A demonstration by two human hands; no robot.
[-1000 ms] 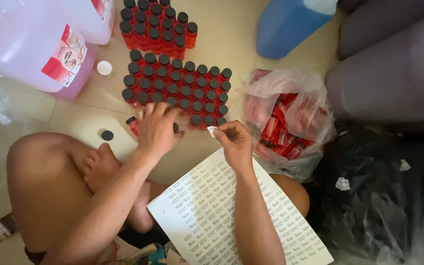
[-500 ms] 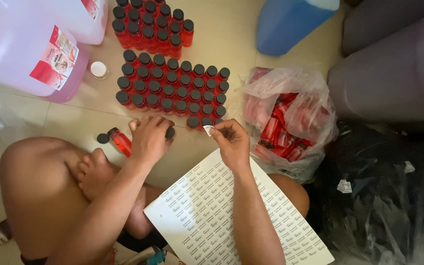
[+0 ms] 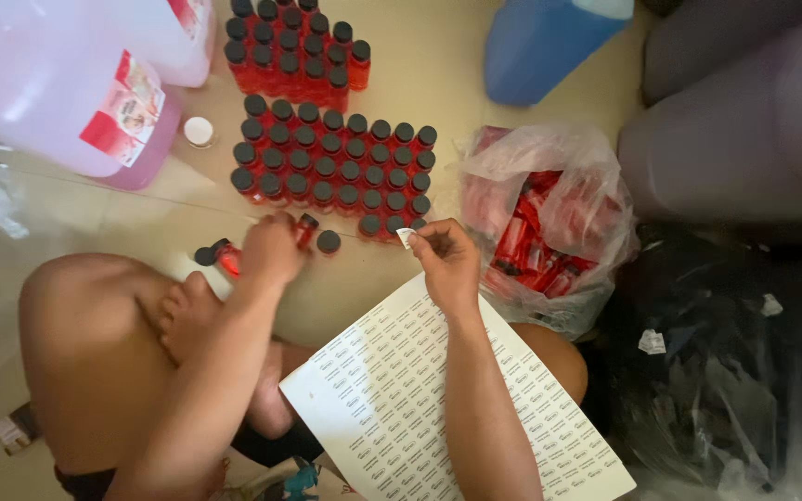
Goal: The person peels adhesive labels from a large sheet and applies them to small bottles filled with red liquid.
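The left hand [image 3: 271, 249] is curling its fingers around a small red bottle [image 3: 303, 228] on the floor, just before the bottle block [image 3: 331, 158]. The right hand [image 3: 446, 260] is pinching a tiny white sticker [image 3: 405, 236] between thumb and forefinger, above the label sheet [image 3: 438, 399].

Bare forearms, bare legs and feet, no sleeves.

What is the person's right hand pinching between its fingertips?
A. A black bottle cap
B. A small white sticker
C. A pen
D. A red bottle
B: the right hand pinches a small white sticker at its fingertips, just above the sheet of stickers on the person's lap, while the left hand rests on a small red bottle near the rows of capped bottles.
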